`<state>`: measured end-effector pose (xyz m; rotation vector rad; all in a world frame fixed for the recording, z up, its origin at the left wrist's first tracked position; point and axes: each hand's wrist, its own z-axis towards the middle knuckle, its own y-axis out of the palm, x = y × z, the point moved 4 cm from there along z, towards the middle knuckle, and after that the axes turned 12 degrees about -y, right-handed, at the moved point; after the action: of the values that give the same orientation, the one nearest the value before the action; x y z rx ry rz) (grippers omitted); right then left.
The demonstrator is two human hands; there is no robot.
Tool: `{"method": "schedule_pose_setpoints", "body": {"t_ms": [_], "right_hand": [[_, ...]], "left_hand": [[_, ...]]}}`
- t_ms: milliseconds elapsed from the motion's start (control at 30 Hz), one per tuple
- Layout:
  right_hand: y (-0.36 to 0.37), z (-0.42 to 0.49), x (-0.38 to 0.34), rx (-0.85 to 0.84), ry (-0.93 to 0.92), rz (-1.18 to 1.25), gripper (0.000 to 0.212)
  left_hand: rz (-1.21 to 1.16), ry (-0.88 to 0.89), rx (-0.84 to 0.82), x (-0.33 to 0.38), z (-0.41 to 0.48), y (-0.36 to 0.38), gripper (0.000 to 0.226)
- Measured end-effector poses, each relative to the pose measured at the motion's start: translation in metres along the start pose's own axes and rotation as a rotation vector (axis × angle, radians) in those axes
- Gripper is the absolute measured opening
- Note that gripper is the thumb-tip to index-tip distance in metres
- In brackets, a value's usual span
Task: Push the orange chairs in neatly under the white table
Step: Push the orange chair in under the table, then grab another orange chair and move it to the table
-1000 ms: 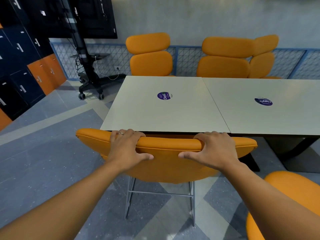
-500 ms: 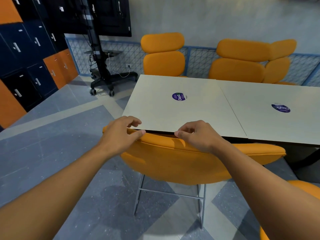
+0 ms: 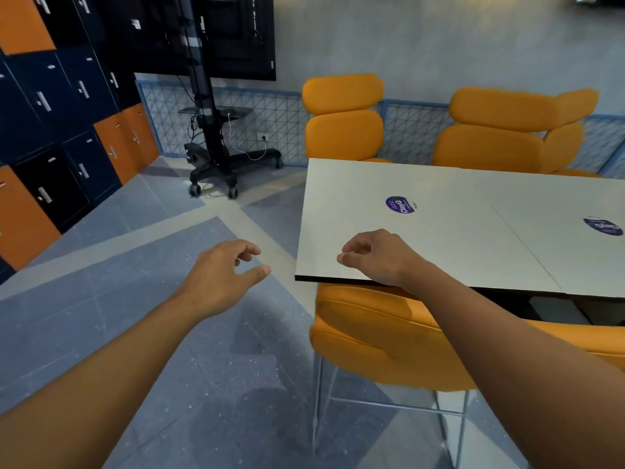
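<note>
- Centrally, lower right of the frame: the near orange chair (image 3: 382,336) stands with its backrest top tucked just under the near edge of the white tabletop (image 3: 422,228); its seat is hidden beneath, so this chair appears fully pushed in.
- Left hand (image 3: 220,275), centre of the frame, hangs over bare floor (image 3: 111,299), empty, fingers loosely curled with thumb apart; it touches nothing.
- Right hand (image 3: 375,255) hovers above the near left corner of the tabletop, empty, thumb and forefinger loosely pinched; contact with the surface cannot be told.
- Neither hand grips the chair, which suggests the push on it is finished.
- Far side, upper right: a second orange chair (image 3: 343,130) and a wider padded pair (image 3: 500,137) stand close against the far edge, seats largely hidden behind it.
- Materials: chair backs are smooth, rounded upholstered pads with a stitched seam; the near chair rests on thin bright metal legs (image 3: 318,401). The tabletop is flat, matte and thin-edged, made of two panels meeting at a seam, each bearing a round purple sticker (image 3: 400,204).
- Floor: speckled grey tiles with pale bands.
</note>
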<state>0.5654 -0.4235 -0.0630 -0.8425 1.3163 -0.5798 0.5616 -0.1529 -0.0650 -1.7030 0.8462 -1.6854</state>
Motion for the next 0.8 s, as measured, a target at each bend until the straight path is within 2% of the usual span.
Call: {"method": "schedule_pose_setpoints", "body": {"t_ms": [233,467,800], "right_hand": [[0.038,0.076,-0.043,-0.068,0.027,-0.053,0.035],[0.074,0.168,-0.048,-0.117,0.051,-0.039,0.034],[0.122,0.346,-0.023,-0.159,0.050,-0.019,0.035]], "left_hand": [[0.049,-0.013,-0.040,-0.070,0.053,-0.054,0.042],[0.047,-0.041,-0.050,-0.114,0.128,-0.074,0.044],[0.061,-0.063,-0.076,-0.143,0.317,-0.079,0.042]]}}
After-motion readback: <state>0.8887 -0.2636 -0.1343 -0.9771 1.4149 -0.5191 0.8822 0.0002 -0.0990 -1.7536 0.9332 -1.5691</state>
